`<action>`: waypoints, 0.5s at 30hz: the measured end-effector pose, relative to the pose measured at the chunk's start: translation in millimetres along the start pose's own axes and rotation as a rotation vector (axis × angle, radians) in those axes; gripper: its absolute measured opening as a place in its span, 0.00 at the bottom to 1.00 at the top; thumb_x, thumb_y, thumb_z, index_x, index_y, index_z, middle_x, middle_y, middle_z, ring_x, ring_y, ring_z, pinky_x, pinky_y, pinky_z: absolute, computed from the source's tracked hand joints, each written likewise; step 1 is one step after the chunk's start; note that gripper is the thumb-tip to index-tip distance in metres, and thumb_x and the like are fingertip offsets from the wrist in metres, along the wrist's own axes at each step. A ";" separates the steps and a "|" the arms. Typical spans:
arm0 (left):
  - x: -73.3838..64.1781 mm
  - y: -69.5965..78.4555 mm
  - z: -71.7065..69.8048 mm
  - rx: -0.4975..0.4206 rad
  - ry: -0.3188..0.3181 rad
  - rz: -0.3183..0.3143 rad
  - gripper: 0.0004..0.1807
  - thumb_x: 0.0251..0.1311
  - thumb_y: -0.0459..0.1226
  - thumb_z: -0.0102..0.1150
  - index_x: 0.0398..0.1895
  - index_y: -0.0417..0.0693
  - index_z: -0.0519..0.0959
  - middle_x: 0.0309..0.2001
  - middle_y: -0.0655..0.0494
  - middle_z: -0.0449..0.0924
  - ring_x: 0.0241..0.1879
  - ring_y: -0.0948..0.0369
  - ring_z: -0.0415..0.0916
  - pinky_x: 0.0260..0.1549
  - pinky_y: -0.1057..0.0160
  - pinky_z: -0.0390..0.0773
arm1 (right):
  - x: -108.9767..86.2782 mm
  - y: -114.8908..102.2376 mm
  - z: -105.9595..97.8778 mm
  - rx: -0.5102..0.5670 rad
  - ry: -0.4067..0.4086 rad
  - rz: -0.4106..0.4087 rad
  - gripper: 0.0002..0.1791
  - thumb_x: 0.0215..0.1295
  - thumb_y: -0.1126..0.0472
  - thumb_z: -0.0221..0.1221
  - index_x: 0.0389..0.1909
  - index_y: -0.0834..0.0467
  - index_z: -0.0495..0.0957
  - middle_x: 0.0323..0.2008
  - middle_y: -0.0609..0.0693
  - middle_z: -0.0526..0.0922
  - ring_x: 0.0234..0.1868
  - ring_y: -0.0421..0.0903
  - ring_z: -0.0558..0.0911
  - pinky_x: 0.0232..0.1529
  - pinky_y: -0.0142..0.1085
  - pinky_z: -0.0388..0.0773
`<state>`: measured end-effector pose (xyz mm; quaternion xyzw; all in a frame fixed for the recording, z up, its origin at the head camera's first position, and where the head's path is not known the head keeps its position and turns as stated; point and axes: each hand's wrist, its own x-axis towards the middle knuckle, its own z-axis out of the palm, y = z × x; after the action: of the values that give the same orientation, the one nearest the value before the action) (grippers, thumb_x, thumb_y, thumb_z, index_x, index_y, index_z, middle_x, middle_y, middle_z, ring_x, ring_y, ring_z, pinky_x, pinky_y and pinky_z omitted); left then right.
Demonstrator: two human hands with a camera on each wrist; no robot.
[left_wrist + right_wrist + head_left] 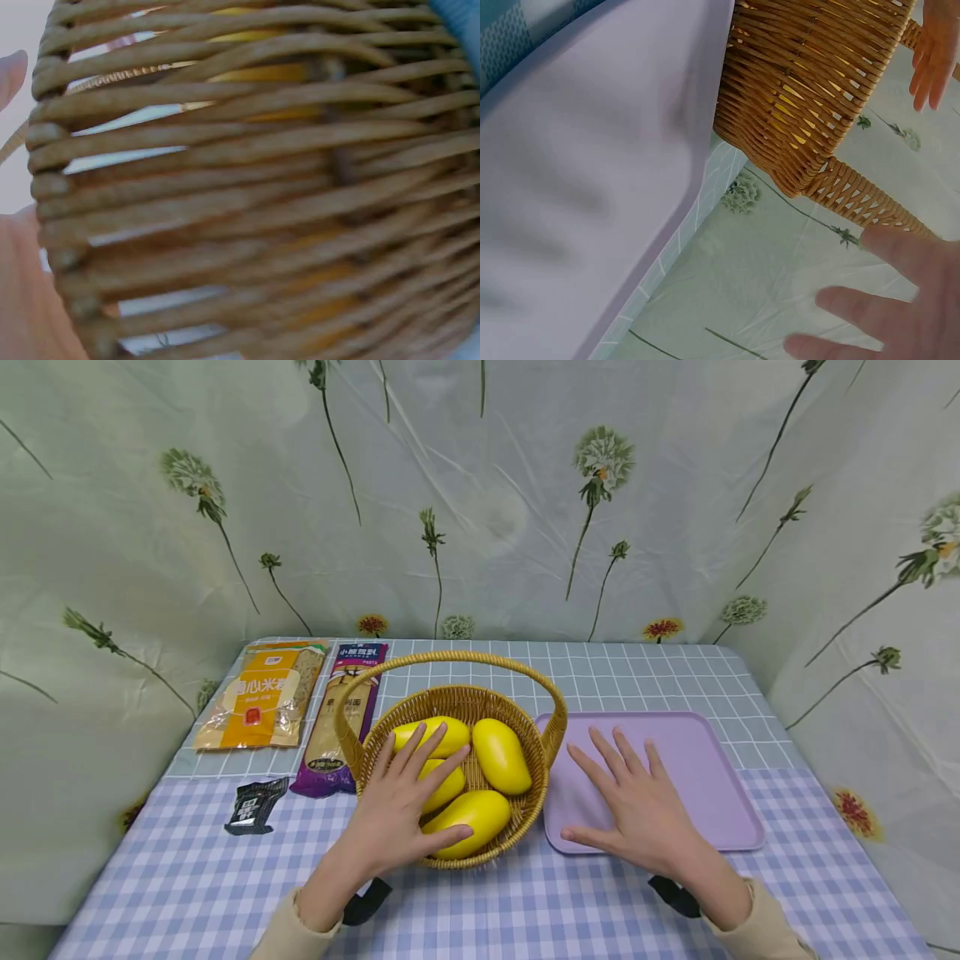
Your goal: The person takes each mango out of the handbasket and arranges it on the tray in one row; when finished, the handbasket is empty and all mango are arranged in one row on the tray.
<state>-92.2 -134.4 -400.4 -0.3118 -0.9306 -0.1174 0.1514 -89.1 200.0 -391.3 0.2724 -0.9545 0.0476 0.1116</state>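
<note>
Head view showed both hands spread flat, fingers straight and splayed, neither curled round anything. Nearest the camera, the left hand (405,810) lay over the front of the wicker basket (525,752), its palm above the near rim, its thumb resting on the closest yellow mango (468,814) and its fingers reaching across the two mangoes behind it (442,785), (431,735). A fourth mango (500,755) lay just beside those fingertips, untouched. The right hand (637,806) sat level with the left one, palm down on the near left part of the lilac tray (712,768), likewise holding nothing.

The left wrist view showed only the basket's woven wall (247,187) close up, with yellow fruit glimpsed through the gaps and a fingertip at the left edge. The right wrist view showed the tray (577,172) beside the basket (802,82), the two just about touching, with the right hand's straight fingers (870,330) at the lower edge.

The basket stood at the middle of the checked tablecloth (525,910), its handle (457,658) arching over it, with the tray to its right. Left of the basket lay a small black sachet (255,806), then a purple noodle packet (341,718), and farther left an orange packet (262,695). Behind everything hung a floral curtain (480,502).
</note>
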 end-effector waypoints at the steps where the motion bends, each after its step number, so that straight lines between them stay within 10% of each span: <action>1: -2.5 -1.2 0.0 -0.023 0.029 0.001 0.45 0.54 0.70 0.44 0.73 0.62 0.55 0.74 0.52 0.46 0.72 0.49 0.40 0.66 0.40 0.39 | 0.0 -0.2 -0.3 0.010 0.021 -0.006 0.52 0.50 0.22 0.50 0.71 0.47 0.58 0.71 0.57 0.55 0.69 0.62 0.54 0.62 0.65 0.51; 11: -35.5 -15.0 5.5 -0.273 0.547 -0.019 0.26 0.61 0.55 0.53 0.51 0.45 0.80 0.51 0.49 0.78 0.49 0.50 0.73 0.51 0.55 0.67 | 4.1 -7.5 3.3 0.214 0.428 -0.150 0.28 0.64 0.36 0.51 0.49 0.54 0.81 0.50 0.50 0.81 0.44 0.49 0.81 0.36 0.47 0.80; 15: -46.7 -22.2 11.4 -0.295 0.639 -0.057 0.22 0.61 0.52 0.55 0.43 0.42 0.82 0.44 0.48 0.81 0.43 0.50 0.75 0.51 0.61 0.66 | 11.6 -14.6 6.1 0.313 0.563 -0.229 0.23 0.67 0.42 0.52 0.43 0.56 0.83 0.43 0.49 0.83 0.40 0.47 0.83 0.35 0.44 0.81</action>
<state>-72.9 -173.6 -430.3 -0.2517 -0.8176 -0.3462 0.3851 -92.1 180.8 -394.1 0.3677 -0.8306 0.2542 0.3320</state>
